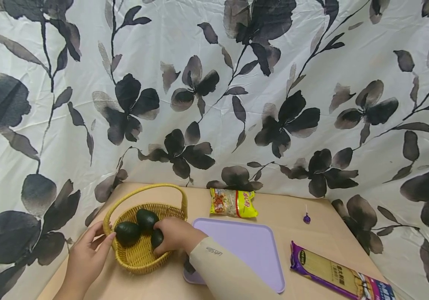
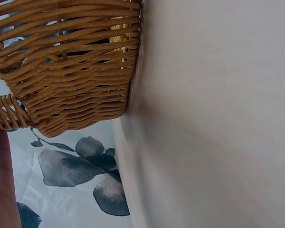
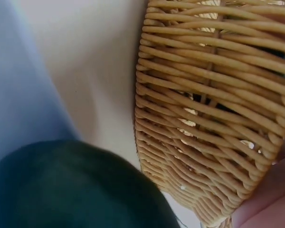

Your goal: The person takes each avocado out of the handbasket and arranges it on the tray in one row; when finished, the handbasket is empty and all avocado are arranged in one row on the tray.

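A wicker basket point(image 1: 139, 262) with an arched handle stands at the left of the table, two dark green avocados point(image 1: 127, 233) lying inside. My left hand point(image 1: 88, 258) grips its left side, thumb at the rim by the handle's base. Over the basket's right side, my right hand point(image 1: 175, 235) holds another avocado point(image 1: 157, 239), partly covered by the fingers. In the right wrist view, a large dark green rounded thing, apparently an avocado point(image 3: 80, 190), shows low beside the basket, in front of the tray. The right forearm hides part of the lilac tray point(image 1: 237, 233).
Behind the tray lies a yellow, partly clear food bag point(image 1: 233, 203). A purple lollipop point(image 1: 306, 218) lies at the back right, and a purple pasta packet point(image 1: 338, 271) at the front right. A floral cloth point(image 1: 237, 104) hangs behind the table.
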The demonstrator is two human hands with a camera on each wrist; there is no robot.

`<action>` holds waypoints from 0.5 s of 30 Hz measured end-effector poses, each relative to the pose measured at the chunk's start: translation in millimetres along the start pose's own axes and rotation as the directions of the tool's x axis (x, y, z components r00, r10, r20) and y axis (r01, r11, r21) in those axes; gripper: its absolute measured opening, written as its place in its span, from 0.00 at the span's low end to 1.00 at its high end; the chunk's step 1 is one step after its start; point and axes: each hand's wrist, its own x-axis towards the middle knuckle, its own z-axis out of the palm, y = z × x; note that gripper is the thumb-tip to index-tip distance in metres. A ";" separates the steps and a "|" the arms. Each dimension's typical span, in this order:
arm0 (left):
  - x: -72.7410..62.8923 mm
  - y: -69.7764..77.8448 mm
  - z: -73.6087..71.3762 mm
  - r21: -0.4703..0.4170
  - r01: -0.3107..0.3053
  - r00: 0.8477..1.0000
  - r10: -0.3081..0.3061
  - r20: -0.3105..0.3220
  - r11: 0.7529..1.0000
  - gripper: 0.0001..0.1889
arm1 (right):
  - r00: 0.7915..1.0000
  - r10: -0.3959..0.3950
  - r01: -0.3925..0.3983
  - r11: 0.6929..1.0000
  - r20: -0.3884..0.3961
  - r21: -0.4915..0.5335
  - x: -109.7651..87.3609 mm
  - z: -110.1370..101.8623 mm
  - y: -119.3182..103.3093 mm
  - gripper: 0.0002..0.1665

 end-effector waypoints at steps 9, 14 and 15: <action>-0.4 1.6 0.0 -0.005 -0.005 1.000 0.005 0.012 1.000 0.22 | 0.997 -0.029 0.036 0.994 -0.071 0.102 -5.1 -3.5 10.8 0.38; -0.2 2.2 -0.1 0.003 -0.002 1.000 0.002 0.009 1.000 0.22 | 0.990 -0.025 0.048 0.985 -0.136 0.166 -13.9 -12.3 13.3 0.40; -0.2 2.2 -0.3 0.001 -0.004 1.000 0.004 0.006 1.000 0.22 | 0.989 -0.025 0.051 0.982 -0.146 0.180 -16.3 -14.2 13.4 0.40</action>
